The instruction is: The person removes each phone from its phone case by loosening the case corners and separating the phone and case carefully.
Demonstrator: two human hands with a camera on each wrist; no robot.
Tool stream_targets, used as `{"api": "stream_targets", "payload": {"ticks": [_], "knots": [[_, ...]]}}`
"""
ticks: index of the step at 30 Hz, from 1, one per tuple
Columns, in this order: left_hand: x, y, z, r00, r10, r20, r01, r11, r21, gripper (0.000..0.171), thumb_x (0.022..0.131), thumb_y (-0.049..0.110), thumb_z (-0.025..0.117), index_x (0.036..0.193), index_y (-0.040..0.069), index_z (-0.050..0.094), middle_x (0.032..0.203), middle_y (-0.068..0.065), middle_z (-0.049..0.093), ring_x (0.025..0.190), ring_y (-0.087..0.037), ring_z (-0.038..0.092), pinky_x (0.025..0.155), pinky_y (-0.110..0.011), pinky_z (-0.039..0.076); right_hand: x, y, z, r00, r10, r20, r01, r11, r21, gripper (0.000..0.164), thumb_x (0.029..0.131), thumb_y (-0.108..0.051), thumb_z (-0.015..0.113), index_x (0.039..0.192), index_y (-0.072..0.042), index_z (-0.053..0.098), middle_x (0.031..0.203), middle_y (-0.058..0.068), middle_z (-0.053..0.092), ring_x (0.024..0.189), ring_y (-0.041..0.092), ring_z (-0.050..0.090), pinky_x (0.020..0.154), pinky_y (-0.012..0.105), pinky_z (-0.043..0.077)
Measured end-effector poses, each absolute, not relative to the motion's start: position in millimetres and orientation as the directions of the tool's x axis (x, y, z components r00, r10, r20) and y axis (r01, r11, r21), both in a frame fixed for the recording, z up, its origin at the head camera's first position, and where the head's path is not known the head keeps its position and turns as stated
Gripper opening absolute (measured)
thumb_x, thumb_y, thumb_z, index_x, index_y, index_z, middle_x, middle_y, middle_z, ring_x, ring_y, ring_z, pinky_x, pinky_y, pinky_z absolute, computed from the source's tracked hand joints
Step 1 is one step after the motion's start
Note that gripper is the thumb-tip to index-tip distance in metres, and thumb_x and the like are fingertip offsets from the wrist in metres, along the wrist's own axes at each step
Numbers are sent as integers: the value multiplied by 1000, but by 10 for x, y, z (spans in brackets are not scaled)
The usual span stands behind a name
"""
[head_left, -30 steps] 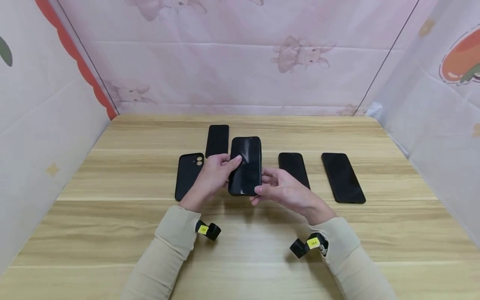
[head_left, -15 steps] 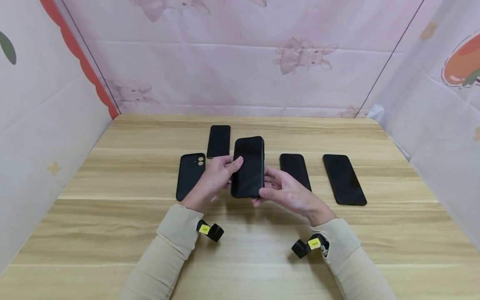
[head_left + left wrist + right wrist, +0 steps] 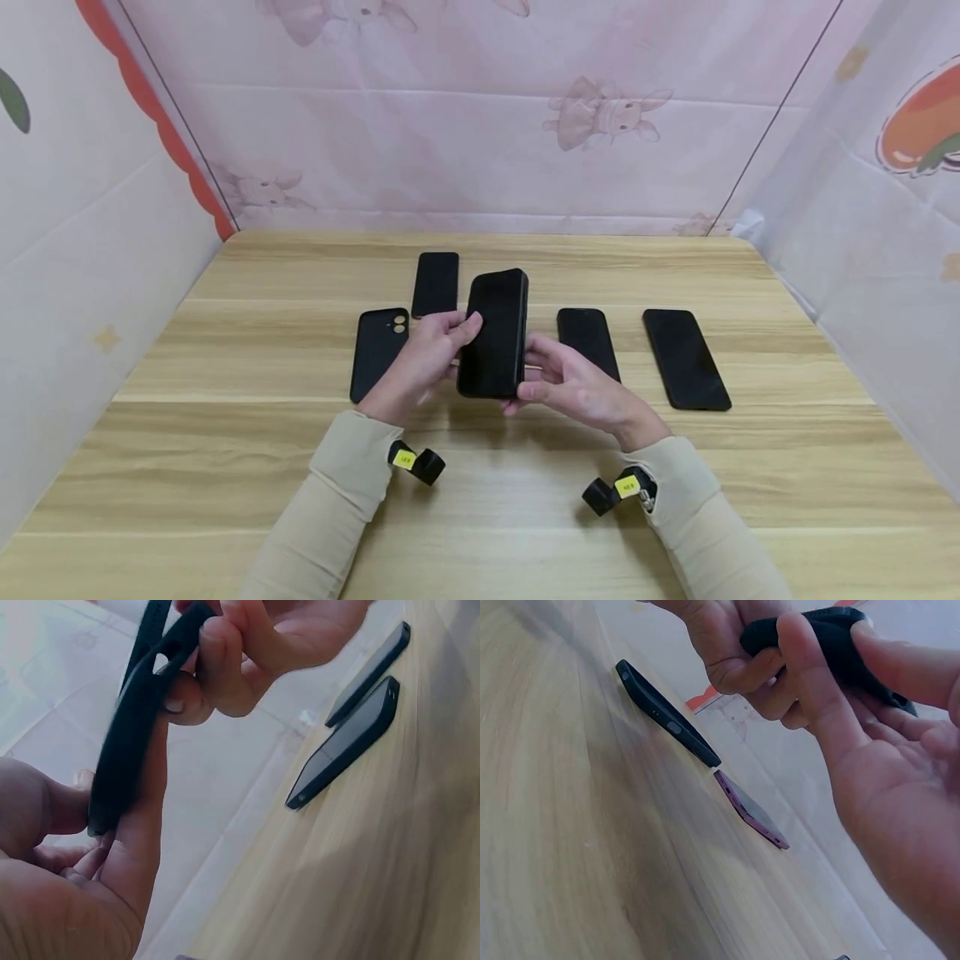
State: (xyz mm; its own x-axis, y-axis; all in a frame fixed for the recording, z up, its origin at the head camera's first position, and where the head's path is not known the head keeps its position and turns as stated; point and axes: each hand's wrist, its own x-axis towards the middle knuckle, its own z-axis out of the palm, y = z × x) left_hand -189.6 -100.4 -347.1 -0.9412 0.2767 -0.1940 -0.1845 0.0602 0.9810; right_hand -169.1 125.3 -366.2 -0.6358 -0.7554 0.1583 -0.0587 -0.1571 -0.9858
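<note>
Both hands hold a black phone [image 3: 491,337] in a black phone case [image 3: 124,754] above the middle of the table. My left hand [image 3: 431,346] grips the left edge, its thumb lying on the screen and its fingers behind. At the lower right corner, my right hand [image 3: 573,383] pinches the case between thumb and fingers. In the left wrist view the case's edge bends away from the phone near the right hand's fingertips, with a gap showing. Beside my left wrist lies another black phone case [image 3: 373,354] with two round camera holes, partly covered by that hand.
One dark phone [image 3: 435,285] lies behind the left hand; the right wrist view shows its purplish side. Two more dark phones lie to the right, one phone [image 3: 588,340] partly behind my right hand, the other phone [image 3: 687,358] farther out. Printed cloth walls [image 3: 480,158] enclose the wooden table [image 3: 495,517].
The held phone and case have tilted a little, so more of the right side wall shows and the screen's glare is gone. Both hands keep their grip in nearly the same place.
</note>
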Motion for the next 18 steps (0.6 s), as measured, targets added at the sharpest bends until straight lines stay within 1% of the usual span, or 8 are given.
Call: {"api": "stream_targets", "payload": {"ticks": [2, 4, 7, 9, 12, 16, 18], "knots": [[-1889, -1014, -3464, -943, 276, -184, -177, 53, 983, 37, 105, 33, 49, 120, 1, 59, 103, -12, 68, 87, -16, 69, 70, -34, 61, -1687, 1242, -3652, -643, -750, 156, -71, -144, -987, 46, 98, 3, 53, 140, 6, 36, 127, 24, 58, 97, 36, 66, 86, 46, 58], [-1883, -1020, -3461, -944, 282, -171, -167, 38, 985, 37, 105, 32, 49, 121, 0, 58, 105, -13, 68, 87, -17, 70, 71, -35, 61, -1686, 1227, -3642, -654, -742, 150, -77, -132, -988, 44, 97, 4, 50, 139, 7, 37, 123, 24, 59, 95, 36, 65, 85, 47, 58], [-1875, -1020, -3464, -944, 288, -160, -157, 35, 987, 36, 105, 30, 48, 121, -1, 58, 104, -13, 68, 86, -16, 70, 69, -34, 62, -1684, 1208, -3620, -692, -713, 114, -78, -84, -993, 45, 93, 6, 46, 137, 5, 40, 116, 23, 61, 89, 36, 65, 83, 46, 59], [-1873, -1011, -3472, -944, 289, -157, -148, 56, 987, 35, 105, 30, 48, 120, -1, 58, 103, -13, 67, 83, -16, 70, 68, -34, 61, -1682, 1204, -3614, -716, -693, 80, -64, -49, -997, 46, 92, 6, 45, 138, 3, 41, 113, 22, 62, 87, 36, 66, 82, 45, 59], [-1879, -993, -3482, -945, 285, -159, -139, 88, 986, 34, 105, 30, 49, 119, 0, 58, 103, -13, 66, 80, -15, 69, 66, -32, 61, -1679, 1194, -3611, -757, -653, 27, -44, 9, -999, 46, 91, 8, 46, 137, 1, 43, 108, 20, 64, 82, 33, 66, 79, 42, 59], [-1883, -967, -3490, -943, 287, -167, -141, 110, 984, 34, 104, 31, 50, 115, 0, 57, 101, -14, 66, 77, -17, 69, 64, -33, 61, -1679, 1157, -3617, -797, -604, -11, -56, 92, -994, 40, 93, 7, 49, 132, 0, 45, 101, 18, 62, 78, 30, 64, 73, 38, 59], [-1881, -955, -3484, -944, 281, -172, -143, 120, 982, 34, 103, 33, 52, 113, 1, 58, 100, -14, 67, 77, -18, 69, 64, -34, 60, -1681, 1147, -3610, -805, -593, -24, -67, 131, -989, 40, 93, 7, 51, 132, 0, 44, 99, 18, 61, 78, 32, 63, 71, 37, 58]]}}
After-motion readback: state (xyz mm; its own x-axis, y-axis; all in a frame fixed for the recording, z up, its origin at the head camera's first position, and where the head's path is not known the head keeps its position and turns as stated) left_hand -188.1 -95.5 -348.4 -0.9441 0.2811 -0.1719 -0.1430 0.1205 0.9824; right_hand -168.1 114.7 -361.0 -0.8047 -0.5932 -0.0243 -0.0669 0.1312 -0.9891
